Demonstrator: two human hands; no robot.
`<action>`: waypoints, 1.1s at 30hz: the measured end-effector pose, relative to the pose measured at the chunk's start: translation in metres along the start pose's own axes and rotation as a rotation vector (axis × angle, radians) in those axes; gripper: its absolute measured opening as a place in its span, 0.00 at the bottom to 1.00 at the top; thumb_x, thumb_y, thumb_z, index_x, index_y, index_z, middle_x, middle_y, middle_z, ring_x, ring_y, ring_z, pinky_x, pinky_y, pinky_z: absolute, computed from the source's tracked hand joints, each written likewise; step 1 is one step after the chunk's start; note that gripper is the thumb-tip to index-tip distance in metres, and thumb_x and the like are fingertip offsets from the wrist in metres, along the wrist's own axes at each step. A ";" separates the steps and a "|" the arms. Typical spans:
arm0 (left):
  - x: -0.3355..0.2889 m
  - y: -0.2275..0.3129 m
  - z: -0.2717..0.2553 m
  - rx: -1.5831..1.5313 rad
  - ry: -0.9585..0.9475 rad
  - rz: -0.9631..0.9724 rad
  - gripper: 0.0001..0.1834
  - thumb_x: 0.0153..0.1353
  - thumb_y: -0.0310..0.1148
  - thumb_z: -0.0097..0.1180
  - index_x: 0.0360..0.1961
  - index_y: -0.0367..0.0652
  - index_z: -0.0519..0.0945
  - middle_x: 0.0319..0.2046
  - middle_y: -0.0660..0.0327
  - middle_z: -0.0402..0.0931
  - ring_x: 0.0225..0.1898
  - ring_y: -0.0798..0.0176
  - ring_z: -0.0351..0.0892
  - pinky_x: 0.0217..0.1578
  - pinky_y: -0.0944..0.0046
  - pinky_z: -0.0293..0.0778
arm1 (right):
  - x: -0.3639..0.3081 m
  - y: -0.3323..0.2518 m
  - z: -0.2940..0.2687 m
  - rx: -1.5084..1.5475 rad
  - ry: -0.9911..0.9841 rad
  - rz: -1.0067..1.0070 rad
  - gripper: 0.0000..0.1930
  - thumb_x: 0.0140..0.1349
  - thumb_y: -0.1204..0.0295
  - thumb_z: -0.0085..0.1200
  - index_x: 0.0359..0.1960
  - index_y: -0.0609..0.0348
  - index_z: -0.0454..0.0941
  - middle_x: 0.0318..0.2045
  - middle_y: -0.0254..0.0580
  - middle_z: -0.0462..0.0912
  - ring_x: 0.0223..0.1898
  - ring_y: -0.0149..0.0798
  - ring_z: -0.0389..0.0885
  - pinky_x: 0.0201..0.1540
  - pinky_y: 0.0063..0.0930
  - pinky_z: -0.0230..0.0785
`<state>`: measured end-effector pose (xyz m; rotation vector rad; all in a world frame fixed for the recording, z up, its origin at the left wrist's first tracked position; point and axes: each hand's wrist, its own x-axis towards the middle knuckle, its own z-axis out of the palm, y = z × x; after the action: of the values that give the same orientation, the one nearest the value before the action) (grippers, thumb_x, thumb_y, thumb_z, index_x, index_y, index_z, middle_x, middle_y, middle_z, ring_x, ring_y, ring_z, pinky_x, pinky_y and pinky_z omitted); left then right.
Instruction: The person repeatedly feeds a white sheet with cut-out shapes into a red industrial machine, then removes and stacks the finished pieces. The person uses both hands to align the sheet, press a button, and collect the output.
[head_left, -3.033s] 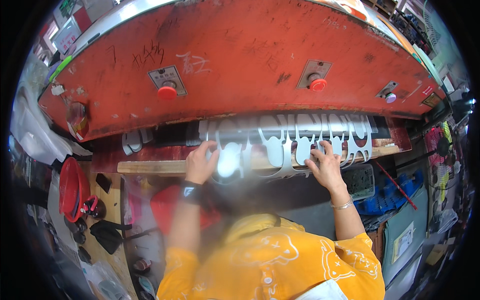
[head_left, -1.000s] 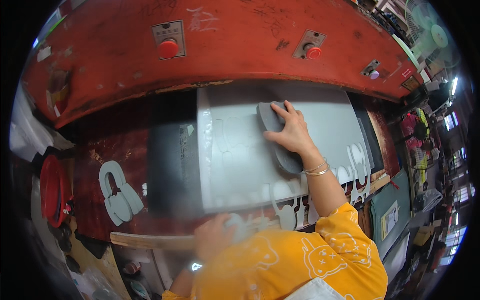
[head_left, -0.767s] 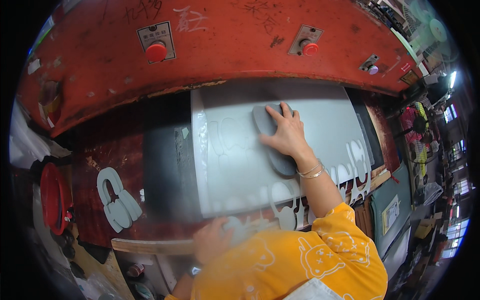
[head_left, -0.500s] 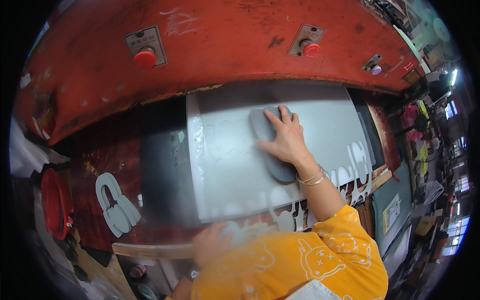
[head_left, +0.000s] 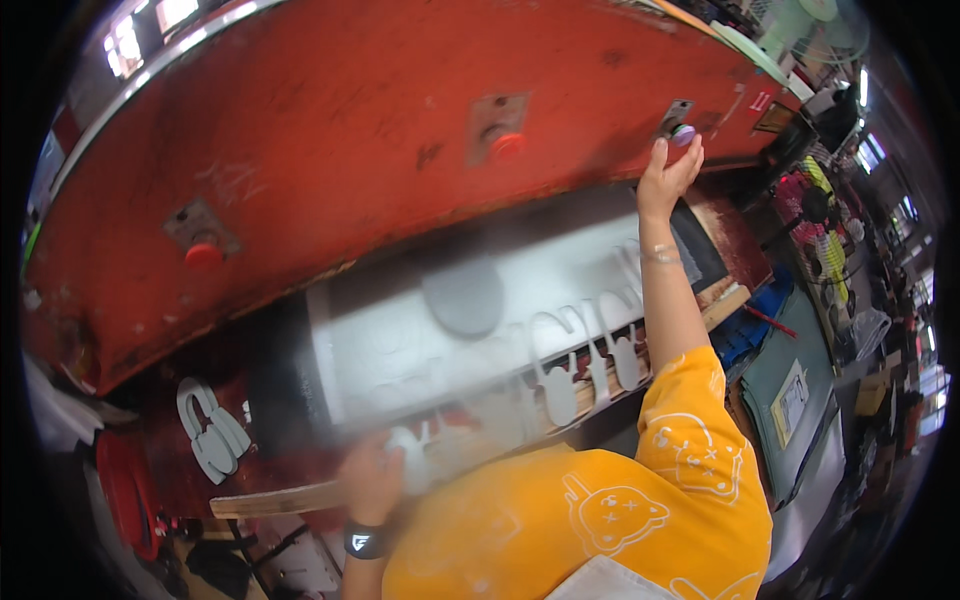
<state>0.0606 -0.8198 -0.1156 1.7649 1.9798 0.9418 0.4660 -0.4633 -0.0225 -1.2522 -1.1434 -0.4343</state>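
My right hand point(head_left: 672, 178) is raised to the lilac push button point(head_left: 683, 135) on the red machine. Its fingers are apart, with the tips at or just below the button; contact cannot be made out. Lower left, motion smears my left hand point(head_left: 372, 482), which is by the near edge of a pale grey sheet point(head_left: 370, 345); its grip is unclear. On that sheet lies a dark grey rounded block point(head_left: 465, 298), partly under the machine's overhang. Cut-out openings and thin strips point(head_left: 600, 365) run along the sheet's near edge.
Two red push buttons, one left point(head_left: 204, 255) and one central point(head_left: 507, 146), stick out of the machine front. Several pale U-shaped pieces point(head_left: 212, 435) lie at left, above a red basin point(head_left: 125, 495). A wooden strip point(head_left: 275, 500) edges the bench. Dark green sheets point(head_left: 790, 385) stand right.
My right hand has left the grey block and moved up and right to the lilac button. The view has turned and shifted right. My left hand stays by the sheet's near edge.
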 end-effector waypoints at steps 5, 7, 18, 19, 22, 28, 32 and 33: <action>0.026 -0.004 0.002 0.016 0.095 0.026 0.11 0.54 0.31 0.60 0.38 0.43 0.79 0.25 0.55 0.78 0.27 0.52 0.79 0.30 0.58 0.73 | 0.052 0.025 0.041 -0.019 -0.037 0.196 0.38 0.64 0.62 0.50 0.67 0.71 0.45 0.64 0.68 0.51 0.67 0.61 0.49 0.69 0.47 0.43; 0.041 -0.007 0.002 -0.029 0.127 0.004 0.11 0.54 0.31 0.59 0.39 0.42 0.79 0.28 0.55 0.79 0.29 0.51 0.79 0.32 0.58 0.73 | 0.049 0.029 0.037 0.101 -0.054 0.195 0.39 0.65 0.60 0.50 0.68 0.71 0.43 0.67 0.67 0.48 0.69 0.59 0.45 0.70 0.45 0.40; 0.093 0.004 -0.006 0.043 0.178 -0.086 0.10 0.56 0.31 0.55 0.40 0.41 0.78 0.36 0.50 0.79 0.40 0.43 0.77 0.42 0.50 0.72 | -0.084 -0.042 -0.107 0.174 -1.467 -0.218 0.21 0.55 0.65 0.60 0.51 0.55 0.74 0.46 0.44 0.78 0.45 0.46 0.76 0.47 0.40 0.66; 0.094 0.006 -0.006 0.037 0.180 -0.099 0.11 0.56 0.31 0.55 0.40 0.41 0.78 0.36 0.50 0.79 0.40 0.43 0.77 0.43 0.51 0.72 | -0.092 -0.051 -0.114 0.123 -1.377 -0.311 0.22 0.54 0.64 0.60 0.51 0.53 0.74 0.46 0.44 0.77 0.44 0.48 0.75 0.47 0.43 0.65; 0.094 0.008 -0.006 0.018 0.190 -0.128 0.11 0.57 0.32 0.55 0.40 0.41 0.78 0.36 0.50 0.79 0.40 0.44 0.77 0.43 0.51 0.72 | -0.100 -0.071 -0.121 0.010 -1.348 -0.361 0.26 0.53 0.61 0.60 0.55 0.49 0.71 0.48 0.46 0.75 0.46 0.52 0.73 0.48 0.49 0.64; 0.093 0.008 -0.006 0.005 0.200 -0.130 0.11 0.58 0.32 0.55 0.40 0.39 0.78 0.35 0.50 0.80 0.39 0.47 0.79 0.42 0.54 0.72 | -0.099 -0.084 -0.121 -0.039 -1.379 -0.303 0.28 0.51 0.61 0.61 0.56 0.50 0.70 0.43 0.51 0.75 0.43 0.54 0.76 0.46 0.47 0.68; 0.092 0.007 -0.003 -0.023 0.221 -0.078 0.10 0.59 0.30 0.55 0.40 0.38 0.77 0.33 0.52 0.79 0.36 0.52 0.80 0.41 0.58 0.73 | -0.106 -0.085 -0.123 -0.045 -1.368 -0.268 0.28 0.51 0.60 0.62 0.55 0.52 0.71 0.40 0.53 0.75 0.40 0.55 0.77 0.43 0.44 0.71; 0.091 0.006 -0.001 -0.037 0.221 -0.084 0.10 0.58 0.30 0.55 0.40 0.38 0.77 0.33 0.53 0.79 0.36 0.52 0.80 0.40 0.58 0.73 | -0.106 -0.086 -0.124 -0.043 -1.385 -0.261 0.29 0.51 0.60 0.63 0.55 0.54 0.71 0.41 0.53 0.76 0.40 0.55 0.77 0.44 0.43 0.71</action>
<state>0.0483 -0.7322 -0.0942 1.6039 2.1360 1.1808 0.4063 -0.6345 -0.0560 -1.4252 -2.4678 0.3411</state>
